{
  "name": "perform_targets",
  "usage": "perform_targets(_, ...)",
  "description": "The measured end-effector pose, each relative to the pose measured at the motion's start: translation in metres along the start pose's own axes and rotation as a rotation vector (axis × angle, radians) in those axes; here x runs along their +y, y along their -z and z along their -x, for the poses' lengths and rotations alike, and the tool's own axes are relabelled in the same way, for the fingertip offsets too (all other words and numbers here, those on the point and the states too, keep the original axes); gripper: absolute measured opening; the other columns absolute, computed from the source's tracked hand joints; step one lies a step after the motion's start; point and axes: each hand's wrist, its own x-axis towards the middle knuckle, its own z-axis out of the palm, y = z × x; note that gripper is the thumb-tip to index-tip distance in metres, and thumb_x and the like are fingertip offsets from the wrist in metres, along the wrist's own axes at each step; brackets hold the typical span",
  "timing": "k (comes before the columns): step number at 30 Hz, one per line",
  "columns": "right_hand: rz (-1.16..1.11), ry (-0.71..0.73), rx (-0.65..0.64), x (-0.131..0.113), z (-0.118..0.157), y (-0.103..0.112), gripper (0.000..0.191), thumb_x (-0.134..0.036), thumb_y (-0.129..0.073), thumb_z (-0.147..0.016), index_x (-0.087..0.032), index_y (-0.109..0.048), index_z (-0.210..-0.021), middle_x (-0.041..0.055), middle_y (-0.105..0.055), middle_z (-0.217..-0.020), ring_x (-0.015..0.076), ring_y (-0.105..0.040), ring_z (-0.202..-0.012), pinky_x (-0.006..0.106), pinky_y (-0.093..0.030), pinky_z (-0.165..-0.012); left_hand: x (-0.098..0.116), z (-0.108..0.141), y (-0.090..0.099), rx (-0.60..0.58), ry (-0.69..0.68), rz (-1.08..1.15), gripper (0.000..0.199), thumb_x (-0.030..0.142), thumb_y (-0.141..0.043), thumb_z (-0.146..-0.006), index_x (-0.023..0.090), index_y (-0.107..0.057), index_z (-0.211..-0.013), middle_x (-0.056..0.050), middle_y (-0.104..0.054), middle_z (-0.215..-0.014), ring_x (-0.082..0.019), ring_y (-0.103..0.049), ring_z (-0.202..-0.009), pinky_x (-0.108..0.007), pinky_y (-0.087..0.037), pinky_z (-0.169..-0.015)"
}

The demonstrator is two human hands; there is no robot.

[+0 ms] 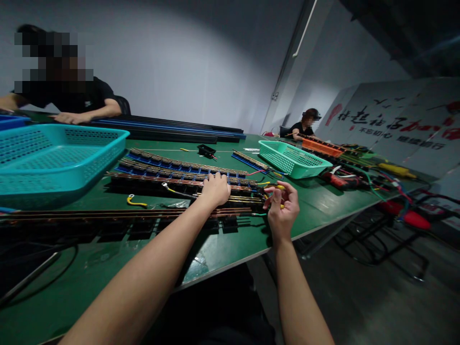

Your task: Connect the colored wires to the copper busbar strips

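Note:
Several long rail strips with copper-coloured rods on black and blue holders lie across the green table. My left hand rests on the rails near their right part, its fingers bent over the rods. At the right ends of the rails is my right hand, fingers pinched around a small yellow piece among short wires. A yellow cable with a metal lug lies left of my left arm. Another light cable with a lug rests on the rails.
A turquoise basket stands at the left, a green basket beyond my right hand. Red-handled pliers lie right of it. One person sits across the table, another farther back. A red stool stands at the right.

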Motion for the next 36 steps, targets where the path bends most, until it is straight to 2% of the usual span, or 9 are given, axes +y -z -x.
perform_targets(3,0.018,-0.007,-0.007,-0.0003,0.0015,-0.0005,0.03,-0.044,-0.064,-0.093,-0.02,-0.056,-0.11,-0.001,-0.07,-0.079,0.0062,-0.052,-0.044,0.02,-0.041,-0.043,-0.0001,0.0005,0.0004,-0.002,0.002,0.006,0.042,0.03,-0.034,-0.099,0.009,-0.056,-0.129,-0.019,-0.057,-0.132,-0.036,-0.05,-0.128,-0.048,-0.047,-0.101)
perform_targets(8,0.034,0.021,0.006,0.0007,0.0022,-0.0006,0.031,-0.043,-0.063,-0.094,-0.021,-0.057,-0.114,0.0012,-0.071,-0.085,0.0063,-0.053,-0.045,0.021,-0.042,-0.045,-0.0007,0.001,0.0007,-0.003,-0.001,0.014,0.042,0.03,-0.035,-0.099,0.01,-0.056,-0.129,-0.02,-0.057,-0.133,-0.036,-0.051,-0.128,-0.049,-0.047,-0.1)
perform_targets(13,0.041,0.002,-0.021,0.0058,0.0032,0.0021,0.026,-0.042,-0.065,-0.092,-0.02,-0.06,-0.106,-0.0031,-0.063,-0.069,0.008,-0.051,-0.049,0.02,-0.04,-0.047,-0.0007,0.0,-0.0014,0.007,0.0,0.02,0.042,0.031,-0.035,-0.099,0.011,-0.056,-0.128,-0.021,-0.057,-0.133,-0.036,-0.051,-0.127,-0.049,-0.047,-0.1)
perform_targets(15,0.082,0.031,-0.074,0.0063,0.0045,0.0034,0.022,-0.038,-0.066,-0.091,-0.019,-0.064,-0.102,-0.0063,-0.054,-0.059,0.0075,-0.047,-0.048,0.02,-0.036,-0.046,-0.0007,-0.0002,-0.0021,0.011,-0.002,0.018,0.042,0.031,-0.035,-0.099,0.011,-0.056,-0.128,-0.02,-0.057,-0.132,-0.036,-0.051,-0.126,-0.049,-0.047,-0.099)
perform_targets(19,0.213,0.134,-0.287,0.0037,0.0068,0.0046,0.017,-0.034,-0.067,-0.09,-0.019,-0.071,-0.099,-0.0094,-0.04,-0.052,0.0052,-0.031,-0.042,0.02,-0.026,-0.043,-0.0006,0.0006,-0.0015,0.013,0.001,0.009,0.041,0.031,-0.035,-0.099,0.011,-0.056,-0.128,-0.02,-0.057,-0.132,-0.035,-0.051,-0.127,-0.048,-0.047,-0.1)
perform_targets(26,0.344,0.266,-0.461,0.0016,0.0045,0.0065,0.021,-0.037,-0.065,-0.091,-0.02,-0.077,-0.098,-0.0071,-0.046,-0.051,0.0061,-0.038,-0.042,0.019,-0.035,-0.045,0.0001,0.0012,-0.0003,0.018,0.001,-0.005,0.041,0.03,-0.035,-0.1,0.01,-0.056,-0.128,-0.019,-0.058,-0.131,-0.035,-0.052,-0.127,-0.047,-0.048,-0.1)
perform_targets(36,0.42,0.348,-0.558,0.0036,0.0037,0.0069,0.021,-0.041,-0.066,-0.089,-0.025,-0.079,-0.092,-0.0041,-0.057,-0.049,0.0094,-0.048,-0.042,0.021,-0.041,-0.049,0.0004,0.0003,-0.0006,0.013,0.007,0.007,0.04,0.03,-0.035,-0.099,0.011,-0.056,-0.128,-0.02,-0.057,-0.131,-0.035,-0.051,-0.127,-0.047,-0.047,-0.099)
